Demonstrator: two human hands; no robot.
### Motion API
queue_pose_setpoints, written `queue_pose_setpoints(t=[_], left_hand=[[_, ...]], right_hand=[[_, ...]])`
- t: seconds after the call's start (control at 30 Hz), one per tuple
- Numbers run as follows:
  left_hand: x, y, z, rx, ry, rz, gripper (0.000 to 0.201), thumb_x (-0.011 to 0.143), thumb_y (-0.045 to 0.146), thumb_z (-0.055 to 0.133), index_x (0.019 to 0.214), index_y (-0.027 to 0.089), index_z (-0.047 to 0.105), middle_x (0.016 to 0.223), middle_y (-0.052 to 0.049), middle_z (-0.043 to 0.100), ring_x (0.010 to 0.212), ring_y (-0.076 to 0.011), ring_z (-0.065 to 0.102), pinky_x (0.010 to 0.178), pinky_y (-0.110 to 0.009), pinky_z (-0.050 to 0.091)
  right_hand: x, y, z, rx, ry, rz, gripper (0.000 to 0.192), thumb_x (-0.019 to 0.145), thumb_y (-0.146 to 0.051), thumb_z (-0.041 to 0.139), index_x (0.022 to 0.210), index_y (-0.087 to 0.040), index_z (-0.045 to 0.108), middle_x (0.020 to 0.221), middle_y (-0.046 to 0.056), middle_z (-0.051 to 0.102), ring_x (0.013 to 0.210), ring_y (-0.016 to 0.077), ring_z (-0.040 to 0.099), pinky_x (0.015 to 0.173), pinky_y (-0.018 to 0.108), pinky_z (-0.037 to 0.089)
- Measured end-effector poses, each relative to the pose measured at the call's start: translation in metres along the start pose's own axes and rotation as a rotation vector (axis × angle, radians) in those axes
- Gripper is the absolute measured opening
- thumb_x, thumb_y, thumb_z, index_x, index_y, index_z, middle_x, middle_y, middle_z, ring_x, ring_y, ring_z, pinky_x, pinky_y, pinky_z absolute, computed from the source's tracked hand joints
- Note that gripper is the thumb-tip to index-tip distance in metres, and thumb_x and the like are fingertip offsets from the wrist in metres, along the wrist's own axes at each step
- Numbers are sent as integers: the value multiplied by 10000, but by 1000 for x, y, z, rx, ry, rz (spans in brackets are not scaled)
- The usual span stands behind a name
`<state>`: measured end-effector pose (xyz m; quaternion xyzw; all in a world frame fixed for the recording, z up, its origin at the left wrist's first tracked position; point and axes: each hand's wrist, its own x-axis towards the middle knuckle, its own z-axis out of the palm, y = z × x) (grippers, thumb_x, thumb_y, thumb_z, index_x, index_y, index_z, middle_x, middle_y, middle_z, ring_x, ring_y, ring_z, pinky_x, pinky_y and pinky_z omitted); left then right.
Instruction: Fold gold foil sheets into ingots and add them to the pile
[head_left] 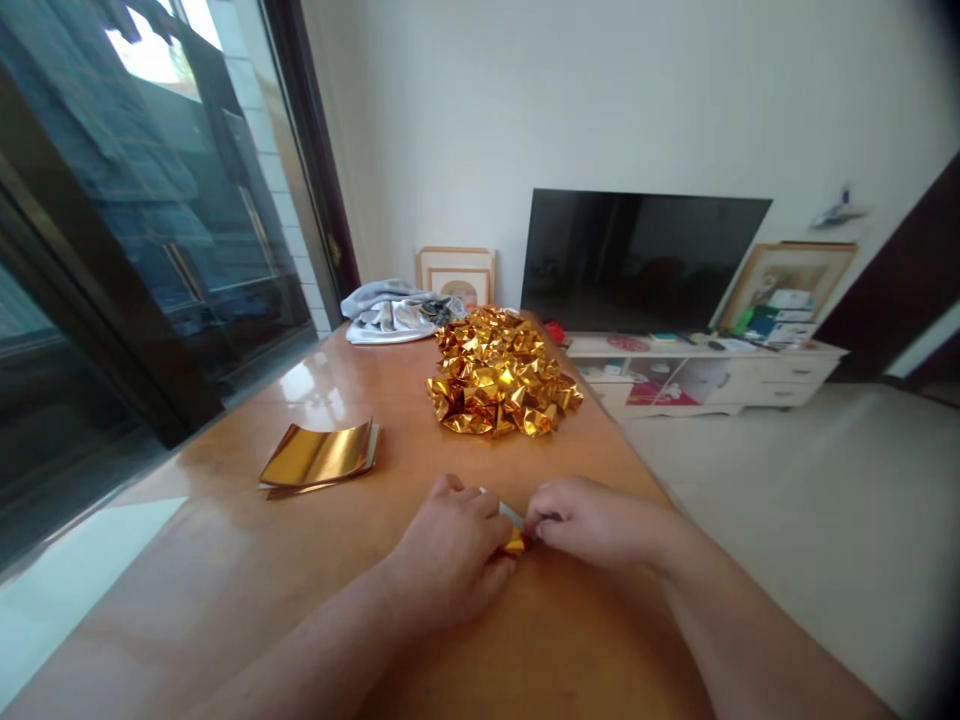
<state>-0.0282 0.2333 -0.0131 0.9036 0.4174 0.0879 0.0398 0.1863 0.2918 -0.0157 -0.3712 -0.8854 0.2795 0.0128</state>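
Between my two hands, just above the wooden table, is a small piece of gold foil paper (516, 542) with a pale strip of its back side showing. My left hand (457, 545) is closed on its left part, fingers curled over it. At its right end, the fingertips of my right hand (574, 518) pinch the edge. Much of the paper is hidden by my fingers. Left of my hands lies a stack of flat gold foil sheets (319, 457), slightly curled. Beyond my hands sits a heap of folded gold foil pieces (499, 375).
The wooden table (405, 400) runs away from me, its right edge beside the heap. Grey and white cloth (397, 310) lies at its far end. A television (637, 260) stands on a white cabinet (750, 370) beyond. Glass doors (150, 200) are on the left.
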Motion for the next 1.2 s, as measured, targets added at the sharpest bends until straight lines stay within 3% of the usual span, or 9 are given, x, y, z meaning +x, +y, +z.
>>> queue_pose_setpoints(t=[0.13, 0.4, 0.63, 1.0, 1.2], left_hand=[[1, 1, 0, 16, 11, -12, 143, 885, 310, 555, 829, 221, 652, 862, -43, 656, 837, -212, 607, 836, -397, 360], [3, 2, 0, 26, 7, -5, 200, 917, 312, 517, 802, 223, 654, 851, -47, 661, 835, -217, 605, 822, -403, 361], [2, 3, -1, 32, 18, -3, 170, 914, 295, 520, 855, 241, 670, 874, -41, 679, 858, -220, 611, 963, -475, 314], [7, -3, 0, 6, 9, -50, 254, 938, 268, 457, 813, 227, 675, 818, -36, 671, 775, -189, 596, 811, -384, 359], [11, -3, 6, -34, 6, -144, 237, 904, 198, 453, 733, 209, 616, 765, -11, 632, 742, -171, 573, 751, -348, 344]], right_hand=[[7, 10, 5, 107, -26, -2, 225, 768, -135, 528, 860, -170, 729, 776, -19, 698, 662, 117, 567, 593, 201, 367], [9, 8, 9, 22, 33, 78, 129, 744, -208, 591, 816, -172, 691, 700, -36, 646, 587, 95, 495, 512, 207, 275], [8, 5, 7, -4, 23, 100, 127, 739, -238, 612, 827, -184, 687, 723, -27, 654, 595, 102, 500, 509, 219, 261], [10, 14, 8, 23, -19, 137, 146, 713, -239, 625, 840, -196, 683, 736, -32, 637, 602, 101, 501, 509, 222, 264], [8, 13, 4, -8, -48, 107, 126, 731, -252, 586, 791, -190, 679, 655, -40, 611, 543, 97, 489, 482, 227, 253]])
